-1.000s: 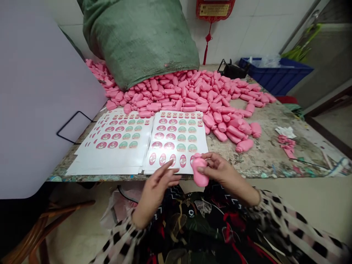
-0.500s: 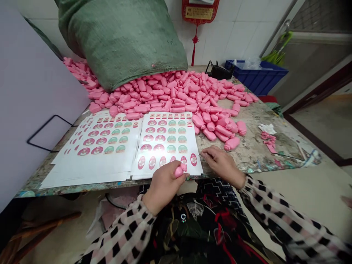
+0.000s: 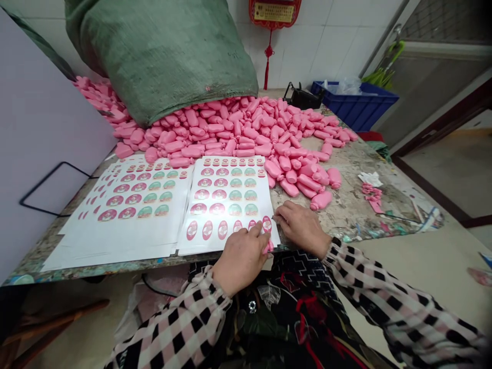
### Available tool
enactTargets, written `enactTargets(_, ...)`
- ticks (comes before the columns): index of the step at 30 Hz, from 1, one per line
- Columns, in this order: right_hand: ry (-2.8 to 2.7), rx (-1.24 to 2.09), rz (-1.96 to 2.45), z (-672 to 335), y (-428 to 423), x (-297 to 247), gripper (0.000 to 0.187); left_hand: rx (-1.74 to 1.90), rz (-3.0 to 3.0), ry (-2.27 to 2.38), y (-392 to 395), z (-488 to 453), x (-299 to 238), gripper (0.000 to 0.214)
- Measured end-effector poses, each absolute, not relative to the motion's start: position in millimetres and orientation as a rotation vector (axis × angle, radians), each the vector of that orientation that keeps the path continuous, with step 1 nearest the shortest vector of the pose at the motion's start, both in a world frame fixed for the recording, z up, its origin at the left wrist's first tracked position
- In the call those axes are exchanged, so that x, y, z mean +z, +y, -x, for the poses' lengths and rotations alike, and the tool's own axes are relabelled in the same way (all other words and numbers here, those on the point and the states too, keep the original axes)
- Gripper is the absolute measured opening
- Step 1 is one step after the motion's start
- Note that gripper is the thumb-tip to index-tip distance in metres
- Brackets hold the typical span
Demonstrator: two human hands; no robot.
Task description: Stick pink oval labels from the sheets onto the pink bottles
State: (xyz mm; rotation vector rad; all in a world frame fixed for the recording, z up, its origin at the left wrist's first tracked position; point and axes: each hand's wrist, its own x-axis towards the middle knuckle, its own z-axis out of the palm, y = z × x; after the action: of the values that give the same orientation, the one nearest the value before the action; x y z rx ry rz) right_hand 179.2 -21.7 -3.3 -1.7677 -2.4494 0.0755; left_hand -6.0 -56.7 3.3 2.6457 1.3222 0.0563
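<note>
My left hand [image 3: 240, 259] is closed round a small pink bottle [image 3: 268, 248], only its tip showing below the fingers, at the table's near edge. The hand's fingertips rest on the bottom row of oval stickers on the right sticker sheet [image 3: 226, 202]. My right hand [image 3: 302, 225] lies at that sheet's lower right corner, fingers pinched together at the last sticker; I cannot make out whether it grips anything. A heap of pink bottles [image 3: 246, 133] covers the far half of the table.
A green woven sack [image 3: 161, 51] lies behind the heap. More sticker sheets [image 3: 126, 205] are stacked at left beside a white board [image 3: 42, 133]. A blue crate [image 3: 355, 102] stands at the back right. Pink scraps [image 3: 371, 192] lie on the worn tabletop [image 3: 357, 215].
The pink bottle passed from my right hand to my left. My left hand moved up onto the sheet's bottom row, and my right hand dropped to the sheet's corner.
</note>
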Motion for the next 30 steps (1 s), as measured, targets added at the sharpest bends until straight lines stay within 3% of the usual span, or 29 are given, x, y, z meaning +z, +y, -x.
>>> enactTargets(10, -2.450, 0.291, 1.661, -187.5, -17.1, -2.7, 0.019, 0.199, -2.636, 1.365, -55.3, 2.9, -5.4, 0.039)
enactTargets(30, -2.434, 0.300, 1.639, -189.9, -14.2, -5.8, 0.021, 0.128, -2.728, 1.234, -56.0, 4.3, -5.8, 0.038)
